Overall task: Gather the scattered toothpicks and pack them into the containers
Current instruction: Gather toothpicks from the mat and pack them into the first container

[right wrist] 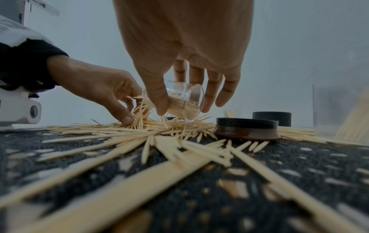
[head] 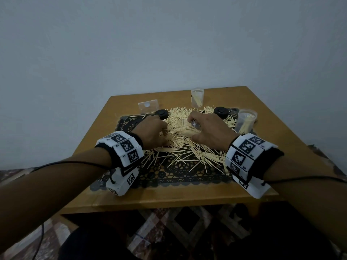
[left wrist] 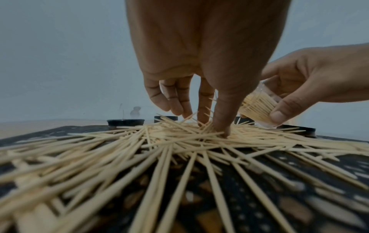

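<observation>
Pale wooden toothpicks [head: 180, 136] lie in a loose heap on a black lace mat [head: 169, 175]. My left hand [head: 164, 136] reaches down into the heap and pinches a small bunch of toothpicks [right wrist: 139, 113] between thumb and fingers [left wrist: 221, 126]. My right hand [head: 192, 131] grips a small clear container [head: 195, 125] just to the right of it. The container [right wrist: 189, 100] is tilted low over the heap, its mouth towards the left hand, and is partly filled with toothpicks [left wrist: 257, 107].
Two more clear containers [head: 197, 97] [head: 246, 121] holding toothpicks stand upright at the back and back right. Black round lids [head: 162, 113] [head: 221, 111] lie behind the heap. A clear plastic box [head: 148, 106] stands at the back left. The wooden table [head: 169, 199] ends close to me.
</observation>
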